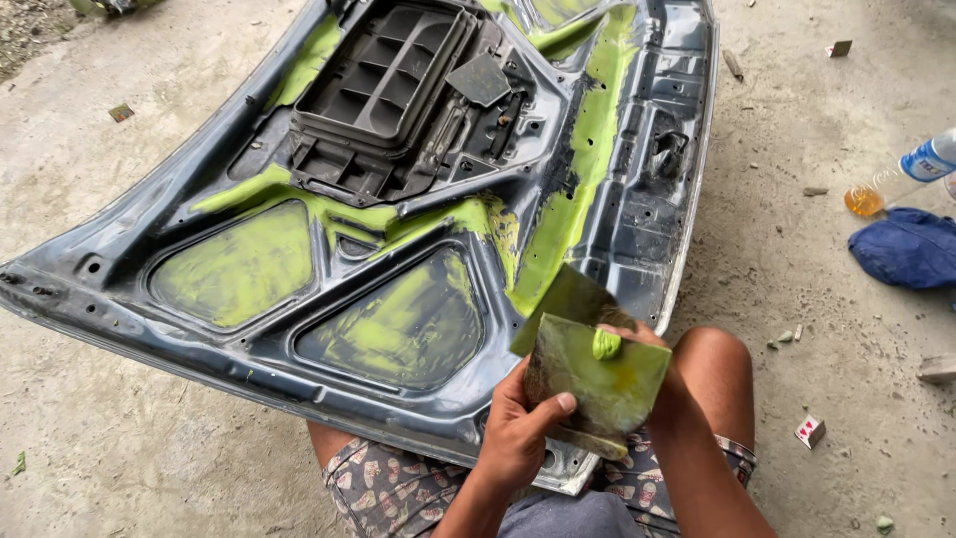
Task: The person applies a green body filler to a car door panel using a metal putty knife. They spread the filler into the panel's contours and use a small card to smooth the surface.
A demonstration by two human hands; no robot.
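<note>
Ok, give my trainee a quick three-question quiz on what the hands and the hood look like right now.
1. True or false: the left hand holds a flat scraper carrying a green blob of putty.
2. What colour is the filler spread on the hood?
3. What lies on the ground beside the blue cloth: A) a plastic bottle, B) a hammer?

Key: 1 true; 2 yellow-green; 3 A.
</note>
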